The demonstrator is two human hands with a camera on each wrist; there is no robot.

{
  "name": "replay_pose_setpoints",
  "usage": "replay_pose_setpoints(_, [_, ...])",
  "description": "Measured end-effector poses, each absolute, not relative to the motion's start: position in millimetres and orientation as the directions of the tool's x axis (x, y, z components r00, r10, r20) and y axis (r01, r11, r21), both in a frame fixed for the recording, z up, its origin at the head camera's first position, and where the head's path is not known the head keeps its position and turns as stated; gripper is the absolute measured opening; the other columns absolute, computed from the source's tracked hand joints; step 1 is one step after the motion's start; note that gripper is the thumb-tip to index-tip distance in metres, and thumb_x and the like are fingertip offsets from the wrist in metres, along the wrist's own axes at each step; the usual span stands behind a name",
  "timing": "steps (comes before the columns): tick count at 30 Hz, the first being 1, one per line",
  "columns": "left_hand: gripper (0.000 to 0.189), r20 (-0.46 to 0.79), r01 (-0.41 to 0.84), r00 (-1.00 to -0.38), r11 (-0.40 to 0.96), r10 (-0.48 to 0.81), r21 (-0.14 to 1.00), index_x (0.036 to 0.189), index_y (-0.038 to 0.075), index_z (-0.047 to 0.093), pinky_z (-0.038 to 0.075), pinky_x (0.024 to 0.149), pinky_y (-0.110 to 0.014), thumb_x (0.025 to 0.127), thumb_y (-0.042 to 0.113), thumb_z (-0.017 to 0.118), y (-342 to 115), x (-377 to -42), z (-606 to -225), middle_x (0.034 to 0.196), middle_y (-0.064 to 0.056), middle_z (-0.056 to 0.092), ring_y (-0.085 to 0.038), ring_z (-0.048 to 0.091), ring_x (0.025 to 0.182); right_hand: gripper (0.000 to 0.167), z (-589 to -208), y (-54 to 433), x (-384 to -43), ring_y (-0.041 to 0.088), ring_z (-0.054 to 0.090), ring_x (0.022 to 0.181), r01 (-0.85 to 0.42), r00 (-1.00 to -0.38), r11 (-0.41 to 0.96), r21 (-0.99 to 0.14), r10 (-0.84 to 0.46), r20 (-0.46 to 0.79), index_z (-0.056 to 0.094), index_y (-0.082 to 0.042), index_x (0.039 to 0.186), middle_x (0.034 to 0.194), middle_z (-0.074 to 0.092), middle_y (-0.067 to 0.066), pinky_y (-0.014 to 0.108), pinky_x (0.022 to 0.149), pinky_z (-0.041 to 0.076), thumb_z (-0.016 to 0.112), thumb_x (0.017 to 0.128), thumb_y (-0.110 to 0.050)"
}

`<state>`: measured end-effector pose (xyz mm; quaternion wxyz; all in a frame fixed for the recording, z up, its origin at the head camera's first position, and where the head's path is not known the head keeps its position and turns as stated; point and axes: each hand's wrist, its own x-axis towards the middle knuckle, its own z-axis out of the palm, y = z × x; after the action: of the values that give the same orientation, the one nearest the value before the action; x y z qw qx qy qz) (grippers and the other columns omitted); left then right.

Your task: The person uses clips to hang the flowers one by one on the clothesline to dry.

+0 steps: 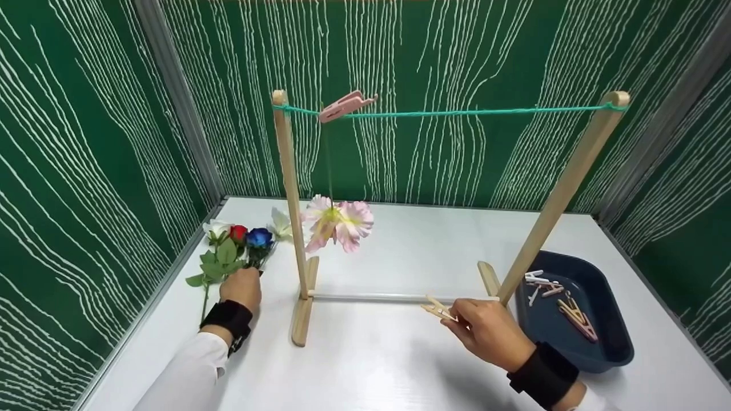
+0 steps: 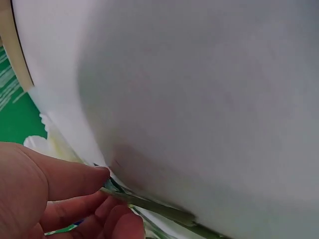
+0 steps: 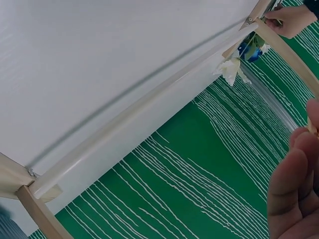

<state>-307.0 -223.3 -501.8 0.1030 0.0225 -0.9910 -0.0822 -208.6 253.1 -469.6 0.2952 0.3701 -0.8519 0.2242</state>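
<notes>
My left hand point(image 1: 243, 290) is at the flowers on the left of the table. In the left wrist view its thumb and fingers pinch a green flower stem point(image 2: 157, 208); which bloom it belongs to is hidden. Around it lie a blue rose point(image 1: 260, 237), a red rose point(image 1: 238, 233), a white rose point(image 1: 217, 228) and a white flower point(image 1: 280, 224). My right hand point(image 1: 488, 331) holds a pale yellow clothespin point(image 1: 437, 310) between thumb and fingers, in front of the rack's lower bar. A pink clothespin point(image 1: 345, 107) clips a pink flower point(image 1: 342, 222) upside down on the green line point(image 1: 457, 113).
The wooden rack's left post point(image 1: 292, 188) and right post point(image 1: 562, 200) carry the line, with a white bar point(image 1: 371, 297) low between them. At right, a dark blue basin point(image 1: 614, 342) holds several clothespins point(image 1: 577, 319). Green walls point(image 1: 411, 160) enclose the table.
</notes>
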Motion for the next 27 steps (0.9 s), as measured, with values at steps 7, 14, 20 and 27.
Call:
replay_pose_setpoints(7, [0.011,0.171,0.027,-0.985,0.954,-0.026,0.300,0.094,-0.010,0.075,0.063,0.070,-0.060,0.093,-0.005,0.066,-253.6,-339.8,-538.6,0.091,-0.031,0.076,-0.048,0.076,0.079,0.037,-473.8,253.3,-209.9,-0.007,0.042,0.061,-0.759,-0.557,0.626,-0.181,-0.479,0.678,0.060,-0.018,0.080,0.066,0.056,-0.013,0.012,0.051,0.034,0.094,0.079,-0.004])
replay_pose_setpoints(14, [0.008,-0.026,0.030,-0.998,0.878,0.049,0.477,0.097,-0.005,0.064,0.052,0.059,-0.040,0.095,0.003,0.062,-270.7,-360.4,-550.0,0.082,-0.019,0.066,-0.030,0.062,0.067,0.039,-478.7,253.8,-211.4,-0.008,0.039,0.061,-0.760,-0.525,0.635,-0.138,-0.475,0.706,0.059,-0.018,0.081,0.066,0.052,-0.014,0.012,0.051,0.033,0.095,0.076,-0.003])
replay_pose_setpoints(20, [0.014,0.014,0.141,-0.983,0.697,0.185,0.703,0.109,-0.004,0.059,0.043,0.055,-0.030,0.096,0.002,0.056,-253.0,-325.1,-504.7,0.076,-0.008,0.056,-0.014,0.051,0.058,0.038,-479.6,253.1,-211.5,-0.008,0.039,0.061,-0.747,-0.543,0.646,-0.156,-0.458,0.704,0.059,-0.019,0.080,0.066,0.051,-0.015,0.013,0.051,0.033,0.094,0.076,-0.004])
replay_pose_setpoints(27, [0.027,0.084,0.205,-0.970,0.575,0.229,0.792,0.125,-0.014,0.067,0.053,0.071,-0.024,0.104,-0.008,0.051,-239.2,-312.9,-488.2,0.104,-0.026,0.070,-0.024,0.068,0.088,0.041,-480.8,252.5,-211.5,-0.009,0.038,0.061,-0.752,-0.541,0.638,-0.167,-0.453,0.708,0.057,-0.020,0.077,0.066,0.052,-0.015,0.012,0.051,0.032,0.095,0.076,-0.004])
